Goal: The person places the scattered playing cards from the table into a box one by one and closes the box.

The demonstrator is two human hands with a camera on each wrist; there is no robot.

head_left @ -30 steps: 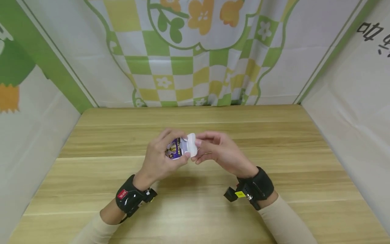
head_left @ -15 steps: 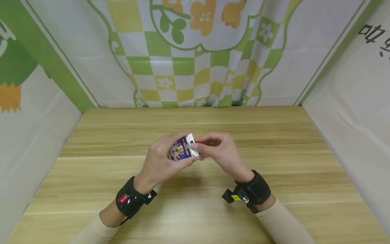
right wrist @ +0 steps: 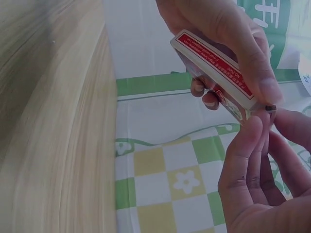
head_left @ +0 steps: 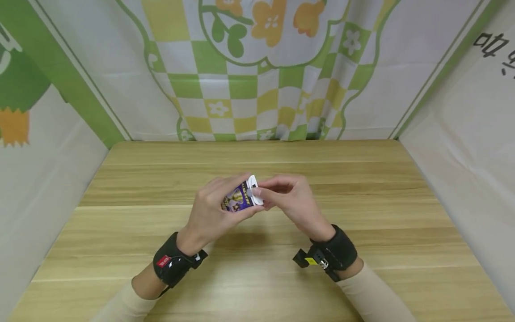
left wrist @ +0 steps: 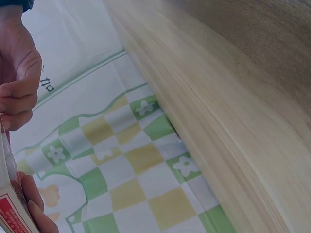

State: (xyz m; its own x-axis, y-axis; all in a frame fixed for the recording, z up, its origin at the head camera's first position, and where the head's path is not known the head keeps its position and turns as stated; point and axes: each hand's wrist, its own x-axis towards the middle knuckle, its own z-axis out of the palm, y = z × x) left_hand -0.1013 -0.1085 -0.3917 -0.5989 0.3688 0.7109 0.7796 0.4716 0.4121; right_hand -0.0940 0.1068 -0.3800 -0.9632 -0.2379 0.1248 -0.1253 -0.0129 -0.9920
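A small playing-card box point(head_left: 238, 197) is held above the table in the head view, purple with gold print on its face. My left hand point(head_left: 211, 210) grips the box's sides between thumb and fingers. At its right end is a white flap point(head_left: 253, 181), which the thumb and fingers of my right hand point(head_left: 297, 203) pinch. From the right wrist, the card box point(right wrist: 214, 65) shows a red printed side, with a small dark gap at the pinched end. Only a corner of the card box point(left wrist: 17, 208) shows in the left wrist view. Its contents are hidden.
Under both hands lies a wood-grain table point(head_left: 257, 277). A checked green, yellow and white curtain point(head_left: 241, 103) hangs along its back edge. Pale side walls point(head_left: 462, 147) flank it. Each wrist wears a black strap point(head_left: 173, 261) with a camera.
The white flap stood out long from the box a second ago; now it is folded in close. More of the purple face shows. Between the last two frames almost nothing moved.
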